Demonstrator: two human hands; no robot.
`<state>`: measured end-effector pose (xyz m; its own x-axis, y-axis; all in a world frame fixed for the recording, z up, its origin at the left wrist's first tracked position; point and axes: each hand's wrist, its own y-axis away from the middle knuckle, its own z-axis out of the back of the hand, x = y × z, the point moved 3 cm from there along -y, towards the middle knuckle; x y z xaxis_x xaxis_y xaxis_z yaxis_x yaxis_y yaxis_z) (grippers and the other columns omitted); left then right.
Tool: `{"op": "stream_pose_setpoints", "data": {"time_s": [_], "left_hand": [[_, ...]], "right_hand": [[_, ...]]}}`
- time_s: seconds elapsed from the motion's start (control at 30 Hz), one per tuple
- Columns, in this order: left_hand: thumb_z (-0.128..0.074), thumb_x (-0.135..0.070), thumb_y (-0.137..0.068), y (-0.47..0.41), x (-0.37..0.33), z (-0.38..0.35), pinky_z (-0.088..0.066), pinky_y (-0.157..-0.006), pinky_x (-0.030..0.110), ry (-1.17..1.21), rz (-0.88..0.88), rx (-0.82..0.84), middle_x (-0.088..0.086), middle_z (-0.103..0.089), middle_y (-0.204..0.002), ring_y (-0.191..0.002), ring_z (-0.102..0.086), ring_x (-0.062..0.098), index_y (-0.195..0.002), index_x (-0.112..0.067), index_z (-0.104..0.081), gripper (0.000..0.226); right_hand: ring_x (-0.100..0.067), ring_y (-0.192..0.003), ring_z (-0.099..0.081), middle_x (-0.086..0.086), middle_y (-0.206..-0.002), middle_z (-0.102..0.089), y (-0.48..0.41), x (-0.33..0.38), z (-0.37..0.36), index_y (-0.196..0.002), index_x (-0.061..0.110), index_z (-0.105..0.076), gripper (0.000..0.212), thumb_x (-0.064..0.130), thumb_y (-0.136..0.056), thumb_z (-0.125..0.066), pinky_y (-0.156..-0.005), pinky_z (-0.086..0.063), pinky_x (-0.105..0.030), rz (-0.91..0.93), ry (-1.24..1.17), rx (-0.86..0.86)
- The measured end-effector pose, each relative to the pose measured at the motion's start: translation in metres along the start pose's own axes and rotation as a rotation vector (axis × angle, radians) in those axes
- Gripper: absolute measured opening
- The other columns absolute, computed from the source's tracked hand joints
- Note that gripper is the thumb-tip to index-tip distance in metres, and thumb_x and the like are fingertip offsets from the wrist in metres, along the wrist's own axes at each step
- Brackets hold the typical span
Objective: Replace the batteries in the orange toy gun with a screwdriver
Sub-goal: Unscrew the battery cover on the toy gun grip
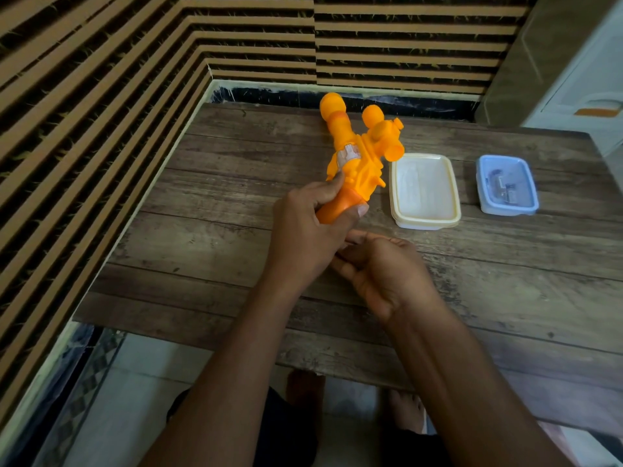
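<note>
Left grip [303, 237] holds orange toy gun [357, 153]; right grip [384, 274] seemingly empty.

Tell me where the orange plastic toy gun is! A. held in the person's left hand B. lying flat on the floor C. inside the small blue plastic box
A: the left hand grips the orange plastic toy gun by its handle, above the brown wooden table.

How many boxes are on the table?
2: a cream box just right of the gun, and a blue box farther right. None seem hidden.
</note>
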<state>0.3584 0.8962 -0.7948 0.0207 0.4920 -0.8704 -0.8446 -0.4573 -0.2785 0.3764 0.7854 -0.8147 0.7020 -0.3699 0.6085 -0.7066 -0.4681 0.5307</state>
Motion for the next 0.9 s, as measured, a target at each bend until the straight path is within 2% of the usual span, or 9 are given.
{"op": "stream_pose_setpoints", "data": {"time_s": [0.1,0.3,0.37,0.43,0.5,0.6,0.7,0.77,0.9], "left_hand": [[-0.081,-0.029,-0.085,0.000,-0.003,0.000,-0.051,-0.079,0.020,-0.011,-0.005,-0.003,0.002,-0.076,-0.109,-0.098,-0.068,0.006,-0.136,-0.011,-0.068,0.056],[-0.082,-0.029,-0.086,0.001,-0.006,0.002,-0.058,-0.090,0.029,-0.024,0.011,-0.006,-0.001,-0.075,-0.121,-0.109,-0.069,0.007,-0.139,-0.013,-0.065,0.058],[-0.082,-0.029,-0.085,0.002,-0.007,0.002,-0.059,-0.090,0.035,-0.007,0.038,-0.011,-0.003,-0.075,-0.119,-0.107,-0.070,0.009,-0.139,-0.014,-0.065,0.058],[-0.082,-0.028,-0.085,0.003,-0.007,0.004,-0.061,-0.090,0.041,0.051,0.077,-0.016,-0.010,-0.075,-0.112,-0.105,-0.072,0.009,-0.139,-0.018,-0.065,0.058],[-0.082,-0.024,-0.087,0.003,-0.010,0.005,-0.061,-0.092,0.038,0.115,0.102,-0.024,-0.017,-0.074,-0.108,-0.105,-0.073,0.004,-0.140,-0.026,-0.063,0.056],[-0.082,-0.020,-0.088,0.003,-0.013,0.010,-0.059,-0.092,0.030,0.199,0.131,-0.115,-0.010,-0.076,-0.114,-0.108,-0.072,0.002,-0.141,-0.026,-0.058,0.059],[-0.081,-0.021,-0.089,0.006,-0.008,0.014,-0.062,-0.091,0.042,0.364,0.222,-0.222,0.002,-0.078,-0.114,-0.103,-0.076,0.016,-0.144,-0.017,-0.055,0.060],[-0.081,-0.019,-0.089,0.007,-0.005,0.016,-0.060,-0.094,0.051,0.535,0.301,-0.269,0.003,-0.078,-0.117,-0.106,-0.076,0.027,-0.143,-0.015,-0.056,0.060],[-0.073,-0.010,-0.094,0.008,-0.005,0.018,-0.061,-0.083,0.039,0.725,0.354,-0.272,0.002,-0.076,-0.118,-0.098,-0.076,0.030,-0.144,-0.010,-0.056,0.053]], "right_hand": [[-0.034,-0.109,-0.070,-0.032,-0.122,-0.069,0.001,0.001,-0.001,-0.118,-0.021,-0.063,0.041,-0.025,-0.087,-0.036,-0.083,-0.063,-0.035,-0.041,-0.033,0.015],[-0.025,-0.094,-0.074,-0.017,-0.096,-0.078,0.003,0.001,-0.002,-0.099,-0.009,-0.071,0.041,-0.023,-0.090,-0.034,-0.079,-0.063,-0.032,-0.102,-0.044,0.009],[-0.025,-0.091,-0.075,-0.017,-0.099,-0.079,0.002,0.001,-0.002,-0.101,-0.010,-0.071,0.039,-0.021,-0.090,-0.035,-0.080,-0.063,-0.032,-0.110,-0.048,0.008],[-0.025,-0.092,-0.076,-0.022,-0.112,-0.077,0.002,0.003,-0.002,-0.113,-0.014,-0.068,0.039,-0.020,-0.089,-0.038,-0.081,-0.065,-0.032,-0.109,-0.050,0.010],[-0.024,-0.090,-0.077,-0.025,-0.116,-0.075,0.002,0.005,-0.001,-0.115,-0.016,-0.067,0.037,-0.020,-0.088,-0.041,-0.079,-0.066,-0.031,-0.094,-0.043,0.007],[-0.022,-0.080,-0.078,-0.023,-0.098,-0.077,0.005,0.006,0.000,-0.102,-0.015,-0.070,0.029,-0.024,-0.087,-0.046,-0.077,-0.066,-0.029,-0.028,0.008,-0.010],[-0.024,-0.077,-0.079,-0.023,-0.087,-0.078,0.009,0.014,0.002,-0.099,-0.015,-0.072,0.020,-0.023,-0.087,-0.058,-0.078,-0.065,-0.030,0.118,0.211,-0.037],[-0.027,-0.080,-0.079,-0.020,-0.084,-0.079,0.013,0.023,0.005,-0.089,-0.006,-0.076,0.016,-0.019,-0.086,-0.067,-0.077,-0.066,-0.033,0.238,0.406,-0.039],[-0.032,-0.073,-0.079,-0.016,-0.072,-0.077,0.016,0.034,0.016,-0.072,0.007,-0.078,0.022,-0.011,-0.084,-0.075,-0.074,-0.067,-0.048,0.389,0.846,-0.077]]}}
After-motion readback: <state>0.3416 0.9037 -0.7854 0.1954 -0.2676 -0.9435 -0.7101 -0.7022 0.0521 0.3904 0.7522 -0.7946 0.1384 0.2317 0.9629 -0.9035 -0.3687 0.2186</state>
